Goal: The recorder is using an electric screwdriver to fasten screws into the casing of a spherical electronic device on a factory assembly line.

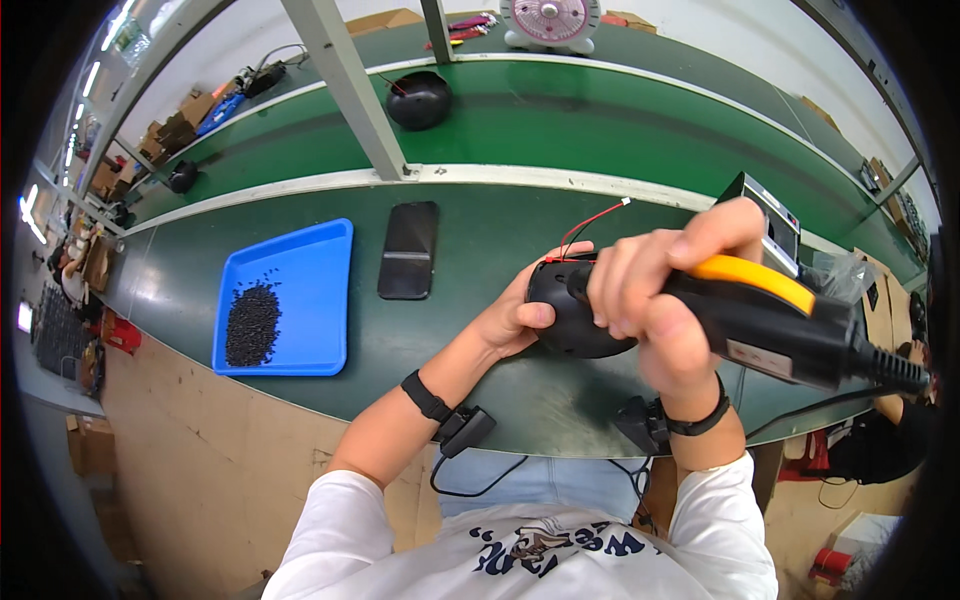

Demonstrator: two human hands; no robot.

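My left hand point(512, 312) is closed around a round black plastic housing point(585, 328), its thumb on the near side. Thin red and black wires point(597, 214) rise from that housing and end in a small white connector. In my right hand point(668, 285) is a black electric screwdriver point(775, 325) with a yellow lever, its cord leading off to the right. The tool's front end points left into the housing; my fingers hide its tip. To the left lies a blue tray point(315, 290) holding a pile of small black screws point(253, 325).
A dark phone point(408, 250) lies between tray and housing. Beyond the white rail point(500, 175) and a grey post point(350, 85) runs a green conveyor belt point(560, 115) carrying another black housing point(419, 100). A metal-edged device point(765, 220) and clear plastic bag point(842, 275) are at right.
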